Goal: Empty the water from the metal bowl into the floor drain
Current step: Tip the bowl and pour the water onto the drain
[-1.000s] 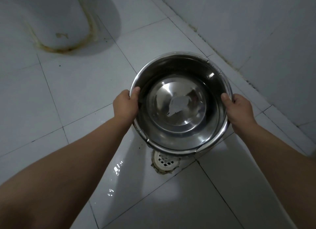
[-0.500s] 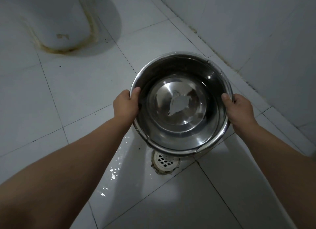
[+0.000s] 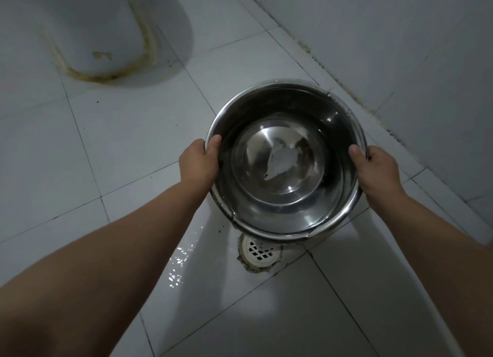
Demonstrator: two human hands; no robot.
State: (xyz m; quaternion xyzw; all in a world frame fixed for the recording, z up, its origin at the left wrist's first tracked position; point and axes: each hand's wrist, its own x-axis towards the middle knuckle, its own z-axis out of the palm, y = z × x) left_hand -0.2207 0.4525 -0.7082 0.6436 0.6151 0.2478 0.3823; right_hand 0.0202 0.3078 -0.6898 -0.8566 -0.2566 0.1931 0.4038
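Two hands, left hand [image 3: 198, 163] and right hand [image 3: 378, 167], grasp the metal bowl [image 3: 285, 159] between them

Shiny silver metal bowl [image 3: 285, 164]; white floor drain [image 3: 260, 252] with a diamond-grid grate; pale grey-white floor tiles [image 3: 120, 143] crossed by dark grout lines; brownish-yellow stain ringing the white toilet base [image 3: 88, 36]

Shiny metal bowl [image 3: 285, 162] held above floor, round white floor drain [image 3: 260, 253] just below its near rim
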